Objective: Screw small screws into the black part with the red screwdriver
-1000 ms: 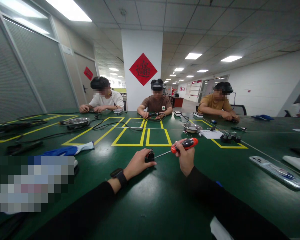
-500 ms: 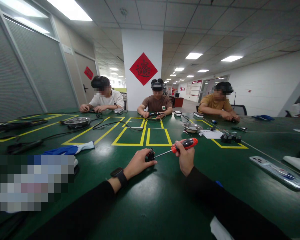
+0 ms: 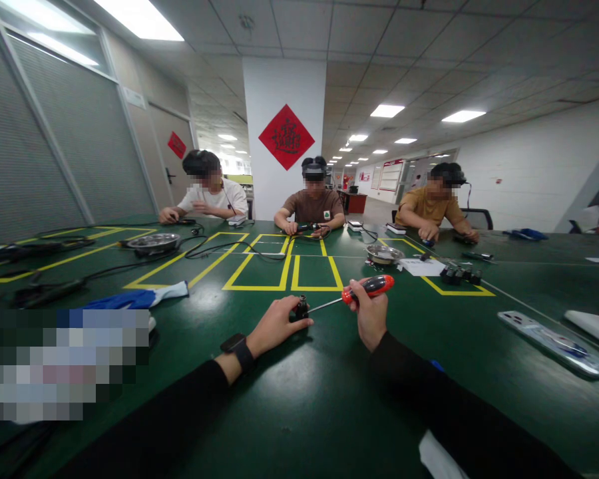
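A small black cylindrical part (image 3: 302, 307) stands upright on the green table, held between the thumb and fingers of my left hand (image 3: 279, 323). My right hand (image 3: 371, 317) is closed round the red and black handle of a screwdriver (image 3: 376, 287). The thin metal shaft slants down to the left, and its tip meets the right side of the black part. Whether the tip sits in a screw is too small to make out.
Metal bowls (image 3: 384, 255) (image 3: 154, 243), a white paper (image 3: 424, 267) and several black parts (image 3: 460, 275) lie beyond my hands. A phone (image 3: 556, 342) is at the right. Blue and white gloves (image 3: 130, 299) and black cables (image 3: 100, 271) are at the left. Three people sit opposite.
My hands, the screwdriver and the black part stay almost in place. Across the table, the person at left has raised a hand, and the person at right has reached one hand forward.
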Tool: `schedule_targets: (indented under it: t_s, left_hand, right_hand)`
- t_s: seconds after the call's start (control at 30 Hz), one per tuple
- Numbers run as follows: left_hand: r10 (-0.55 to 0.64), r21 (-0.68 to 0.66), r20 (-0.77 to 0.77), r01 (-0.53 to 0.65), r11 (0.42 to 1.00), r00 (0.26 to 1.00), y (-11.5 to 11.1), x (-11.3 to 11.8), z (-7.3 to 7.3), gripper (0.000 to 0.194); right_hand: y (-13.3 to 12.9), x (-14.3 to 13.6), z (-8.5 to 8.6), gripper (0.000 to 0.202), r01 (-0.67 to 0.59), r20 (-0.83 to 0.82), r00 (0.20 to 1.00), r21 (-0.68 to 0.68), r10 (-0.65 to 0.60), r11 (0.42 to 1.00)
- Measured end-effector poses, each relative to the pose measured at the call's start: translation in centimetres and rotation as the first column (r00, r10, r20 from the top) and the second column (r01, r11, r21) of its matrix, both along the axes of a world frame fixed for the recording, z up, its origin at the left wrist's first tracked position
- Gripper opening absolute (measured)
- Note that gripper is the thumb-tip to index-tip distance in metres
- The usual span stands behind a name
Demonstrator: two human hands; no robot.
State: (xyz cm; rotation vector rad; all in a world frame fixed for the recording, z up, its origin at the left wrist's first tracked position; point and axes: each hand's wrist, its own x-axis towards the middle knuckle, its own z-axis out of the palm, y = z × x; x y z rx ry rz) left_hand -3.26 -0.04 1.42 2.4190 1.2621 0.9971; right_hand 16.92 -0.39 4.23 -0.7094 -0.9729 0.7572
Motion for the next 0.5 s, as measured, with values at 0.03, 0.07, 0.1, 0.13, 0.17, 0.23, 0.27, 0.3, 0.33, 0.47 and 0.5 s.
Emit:
schedule_targets:
  t_s: [0.03,0.07,0.1,0.13,0.17,0.23,0.27,0.3,0.33,0.47,0.5]
  left_hand:
    - [-0.002,0.003,0.001,0.002,1.000,1.000,0.02,0.00,-0.02,0.040]
    - [-0.004,0.004,0.003,0.004,1.000,1.000,0.03,0.01,-0.03,0.040]
    - [-0.006,0.003,0.004,0.006,1.000,1.000,0.04,0.02,-0.03,0.039]
    - [-0.007,0.001,0.005,0.007,1.000,1.000,0.04,0.04,-0.02,0.038]
    - [-0.009,0.001,0.007,0.009,1.000,1.000,0.03,0.05,0.01,0.038]
    - [-0.017,0.001,0.009,0.017,1.000,1.000,-0.02,0.05,0.08,0.037]
    - [-0.021,0.002,0.010,0.021,1.000,1.000,-0.05,0.05,0.13,0.037]
    - [-0.024,0.002,0.011,0.024,1.000,1.000,-0.08,0.04,0.17,0.036]
    - [-0.027,0.001,0.012,0.027,1.000,1.000,-0.10,0.03,0.21,0.036]
    - [-0.028,-0.005,0.023,0.028,1.000,0.999,-0.11,0.04,0.28,0.036]
    - [-0.029,-0.008,0.028,0.029,1.000,0.999,-0.09,0.04,0.27,0.036]
  right_hand:
    - [0.02,0.00,-0.04,0.022,-0.006,0.001,1.000,0.000,0.006,1.000]
    - [0.04,0.00,-0.08,0.022,-0.009,0.001,1.000,0.000,0.009,1.000]
    - [0.06,0.00,-0.11,0.022,-0.011,0.001,1.000,0.000,0.011,1.000]
    - [0.08,0.00,-0.14,0.022,-0.011,0.004,1.000,0.001,0.011,1.000]
    - [0.10,0.00,-0.16,0.022,-0.010,0.006,1.000,0.002,0.010,1.000]
    - [0.13,-0.01,-0.15,0.022,-0.008,0.007,1.000,0.005,0.008,1.000]
    - [0.13,-0.02,-0.13,0.022,-0.009,0.008,1.000,0.007,0.009,1.000]
    - [0.11,-0.02,-0.10,0.021,-0.014,0.008,1.000,0.009,0.014,1.000]
    - [0.09,-0.02,-0.07,0.021,-0.019,0.009,1.000,0.011,0.018,1.000]
    - [-0.02,0.00,0.03,0.021,-0.024,0.027,0.999,0.011,0.024,1.000]
    - [-0.03,0.01,0.04,0.022,-0.021,0.034,0.999,0.011,0.020,1.000]
